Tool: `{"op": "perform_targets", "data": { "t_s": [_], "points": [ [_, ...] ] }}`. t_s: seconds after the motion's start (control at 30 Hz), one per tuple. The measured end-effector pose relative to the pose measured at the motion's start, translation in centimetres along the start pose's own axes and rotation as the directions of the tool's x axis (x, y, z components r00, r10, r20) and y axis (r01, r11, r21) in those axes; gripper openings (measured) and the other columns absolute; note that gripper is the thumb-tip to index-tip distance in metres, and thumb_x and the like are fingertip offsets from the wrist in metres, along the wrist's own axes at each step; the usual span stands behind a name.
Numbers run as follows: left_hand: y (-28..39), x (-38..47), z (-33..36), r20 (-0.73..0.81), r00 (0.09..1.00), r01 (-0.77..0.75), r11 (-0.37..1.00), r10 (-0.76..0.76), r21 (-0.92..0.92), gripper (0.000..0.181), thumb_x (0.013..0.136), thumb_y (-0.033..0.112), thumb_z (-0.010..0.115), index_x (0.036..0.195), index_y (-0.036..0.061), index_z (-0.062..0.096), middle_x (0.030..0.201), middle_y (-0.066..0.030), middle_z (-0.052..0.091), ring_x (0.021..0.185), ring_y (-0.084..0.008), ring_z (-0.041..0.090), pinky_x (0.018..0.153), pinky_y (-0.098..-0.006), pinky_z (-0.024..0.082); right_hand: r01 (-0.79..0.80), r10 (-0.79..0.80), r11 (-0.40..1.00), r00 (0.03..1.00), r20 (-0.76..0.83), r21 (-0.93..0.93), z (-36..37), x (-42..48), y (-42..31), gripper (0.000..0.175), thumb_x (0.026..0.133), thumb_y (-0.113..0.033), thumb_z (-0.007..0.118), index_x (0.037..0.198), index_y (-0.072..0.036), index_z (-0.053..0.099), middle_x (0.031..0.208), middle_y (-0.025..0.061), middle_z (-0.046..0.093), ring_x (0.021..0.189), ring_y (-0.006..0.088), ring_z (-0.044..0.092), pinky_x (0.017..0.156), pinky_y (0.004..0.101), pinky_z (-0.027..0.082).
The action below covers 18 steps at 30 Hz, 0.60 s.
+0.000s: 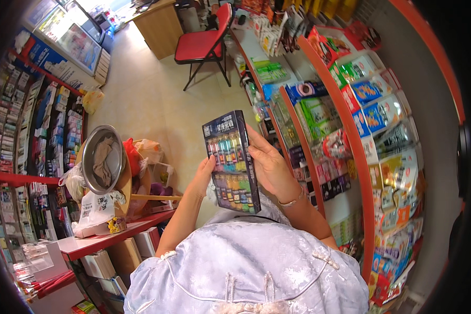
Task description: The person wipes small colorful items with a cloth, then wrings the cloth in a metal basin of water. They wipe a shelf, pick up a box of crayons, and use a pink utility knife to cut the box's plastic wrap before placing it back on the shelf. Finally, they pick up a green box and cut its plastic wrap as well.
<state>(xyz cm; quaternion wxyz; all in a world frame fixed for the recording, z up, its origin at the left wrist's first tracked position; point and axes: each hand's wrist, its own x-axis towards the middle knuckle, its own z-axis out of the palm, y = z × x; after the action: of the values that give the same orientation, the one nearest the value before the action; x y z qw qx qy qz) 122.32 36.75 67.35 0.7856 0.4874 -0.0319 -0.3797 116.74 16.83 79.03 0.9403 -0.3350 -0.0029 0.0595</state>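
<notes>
A dark blue box (232, 167) is held upright and slightly tilted in front of my chest. Through its clear front show two rows of small bottles in pink, blue, yellow, orange and green, and its top bears writing. My left hand (202, 176) grips the left edge, thumb on the front and the other fingers mostly hidden behind it. On the right side, my right hand (271, 167) holds the box by its edge, with a bracelet (292, 199) at the wrist.
Snack packets (380, 114) fill red-edged shelves (349, 129) at right. A red folding chair (202, 46) stands ahead, near a wooden desk (159, 29). At left, a metal basin (102, 159) containing a cloth sits above a red-edged counter (114, 237). Stocked racks (43, 133) line the far left.
</notes>
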Motion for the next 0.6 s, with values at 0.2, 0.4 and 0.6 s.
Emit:
{"op": "perform_targets", "data": {
  "t_s": [0.2, 0.4, 0.6],
  "points": [
    [6.2, 6.4, 1.1, 0.039, 0.999, -0.006, 0.982, 0.014, -0.187, 0.06, 0.096, 0.053, 0.042, 0.13, 0.004, 0.047, 0.113, -0.0113, 0.063, 0.096, -0.0199, 0.065, 0.08, -0.0351, 0.057, -0.012, 0.029, 0.989, 0.993, 0.114, -0.147, -0.6, 8.1, -3.7, 0.063, 0.093, 0.002, 0.044, 0.15, -0.008, 0.019, 0.148, 0.0091, 0.033, 0.133, 0.0179, 0.037, 0.11, 0.0332, 0.03],
    [10.4, 11.1, -0.1, -0.082, 0.992, -0.111, 0.964, 0.094, -0.243, 0.061, 0.097, 0.051, 0.041, 0.131, 0.0016, 0.047, 0.114, -0.012, 0.063, 0.098, -0.0196, 0.065, 0.082, -0.0326, 0.056, -0.051, 0.122, 0.959, 0.962, 0.243, -0.279, -1.8, 17.8, -6.1, 0.076, 0.081, 0.003, 0.052, 0.15, -0.004, 0.02, 0.146, 0.0093, 0.034, 0.133, 0.0211, 0.035, 0.11, 0.0346, 0.029],
    [14.7, 16.8, -5.7, -0.141, 0.987, -0.109, 0.976, 0.082, -0.191, 0.068, 0.094, 0.058, 0.041, 0.13, 0.0012, 0.047, 0.111, -0.013, 0.063, 0.096, -0.0188, 0.066, 0.078, -0.0315, 0.058, -0.113, 0.185, 0.935, 0.964, 0.191, -0.336, -1.4, 28.4, -5.4, 0.078, 0.077, -0.002, 0.058, 0.148, -0.007, 0.025, 0.138, 0.0105, 0.038, 0.128, 0.0226, 0.037, 0.108, 0.0369, 0.032]
  ]
}}
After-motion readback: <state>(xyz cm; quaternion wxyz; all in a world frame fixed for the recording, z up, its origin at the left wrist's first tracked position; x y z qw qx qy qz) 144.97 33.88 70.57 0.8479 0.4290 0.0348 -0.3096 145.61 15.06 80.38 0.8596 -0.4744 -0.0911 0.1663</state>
